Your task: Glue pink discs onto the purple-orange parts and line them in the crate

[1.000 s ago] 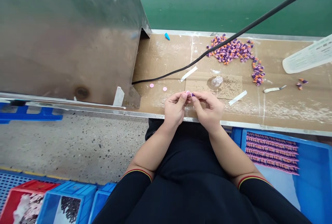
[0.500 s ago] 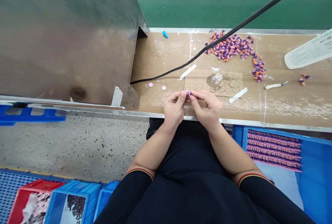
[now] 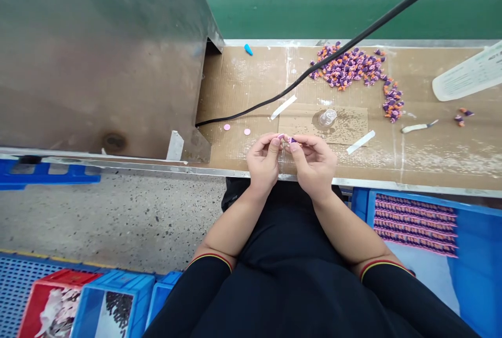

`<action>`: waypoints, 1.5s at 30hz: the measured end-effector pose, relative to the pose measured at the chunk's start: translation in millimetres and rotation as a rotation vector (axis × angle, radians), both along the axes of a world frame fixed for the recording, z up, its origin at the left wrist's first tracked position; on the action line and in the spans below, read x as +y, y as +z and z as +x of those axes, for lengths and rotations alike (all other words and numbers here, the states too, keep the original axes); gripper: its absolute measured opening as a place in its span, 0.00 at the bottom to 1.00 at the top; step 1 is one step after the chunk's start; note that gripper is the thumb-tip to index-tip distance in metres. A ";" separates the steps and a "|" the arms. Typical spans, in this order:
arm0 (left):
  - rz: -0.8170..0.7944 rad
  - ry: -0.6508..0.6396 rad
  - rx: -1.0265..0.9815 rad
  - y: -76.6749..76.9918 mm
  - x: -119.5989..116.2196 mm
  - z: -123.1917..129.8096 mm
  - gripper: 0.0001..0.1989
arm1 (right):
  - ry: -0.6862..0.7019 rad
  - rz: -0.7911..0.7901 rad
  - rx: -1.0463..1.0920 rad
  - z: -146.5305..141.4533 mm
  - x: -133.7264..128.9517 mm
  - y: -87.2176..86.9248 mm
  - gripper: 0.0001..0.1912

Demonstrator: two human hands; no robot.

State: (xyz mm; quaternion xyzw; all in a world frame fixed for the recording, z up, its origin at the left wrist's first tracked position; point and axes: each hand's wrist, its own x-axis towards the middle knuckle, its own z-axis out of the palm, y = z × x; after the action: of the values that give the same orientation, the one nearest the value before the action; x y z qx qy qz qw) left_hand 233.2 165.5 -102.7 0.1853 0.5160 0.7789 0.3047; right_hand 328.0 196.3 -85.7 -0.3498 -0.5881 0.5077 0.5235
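Observation:
Over the front edge of the cardboard-covered bench, my left hand (image 3: 264, 159) pinches a pink disc (image 3: 281, 136) between thumb and forefinger. Close beside it my right hand (image 3: 315, 163) has its fingers closed on a small purple and orange piece (image 3: 292, 140). The two parts sit side by side, and the fingertips hide where they meet. Left of my hands lie two loose pink discs, one nearer (image 3: 247, 131) and one farther off (image 3: 226, 127). Beyond my right hand a small clear cup (image 3: 327, 117) stands on a wet cardboard sheet (image 3: 290, 118).
A pile of purple and orange pieces (image 3: 349, 69) lies at the back. A black cable (image 3: 270, 100) crosses the bench from a metal housing (image 3: 117, 66). Rightward are a white-handled tool (image 3: 416, 128) and a white bottle (image 3: 466, 74). A blue bin (image 3: 478, 265) below holds rows of pieces.
The pink disc shows more clearly at my left fingertips, and the purple piece has tilted slightly in my right fingers. Both hands stay in nearly the same place.

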 end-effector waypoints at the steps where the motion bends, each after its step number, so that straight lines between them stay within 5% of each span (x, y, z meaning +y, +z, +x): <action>1: -0.009 -0.006 0.014 -0.1 -1.0 0.2 0.23 | 0.009 -0.014 0.015 -0.7 -0.3 1.2 0.14; 11: -0.056 -0.116 0.057 14.4 -6.4 6.9 0.23 | 0.070 0.086 -0.039 14.2 15.6 12.6 0.09; 17: -0.073 -0.150 0.028 13.2 -6.3 6.3 0.21 | -0.143 0.424 -0.661 67.7 95.6 27.7 0.07; 23: -0.024 -0.188 -0.114 12.0 -2.4 0.7 0.22 | -0.044 0.584 -0.934 76.4 128.3 20.6 0.06; 35: -0.023 -0.225 -0.290 7.9 -3.3 -10.6 0.22 | -0.095 0.554 -0.892 71.5 121.0 25.4 0.06; 40: -0.022 -0.253 -0.303 7.7 -4.7 -14.0 0.22 | -0.096 0.440 -0.547 44.4 65.5 30.3 0.07; 45: -0.019 -0.212 -0.265 5.9 -3.4 -12.3 0.21 | -0.052 0.321 -0.314 7.1 14.9 10.2 0.06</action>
State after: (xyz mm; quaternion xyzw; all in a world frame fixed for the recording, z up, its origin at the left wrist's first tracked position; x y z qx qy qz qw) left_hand 220.8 162.1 -96.9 0.1313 0.4562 0.7550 0.4523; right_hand 335.2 211.3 -75.5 -0.3516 -0.7264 0.3334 0.4874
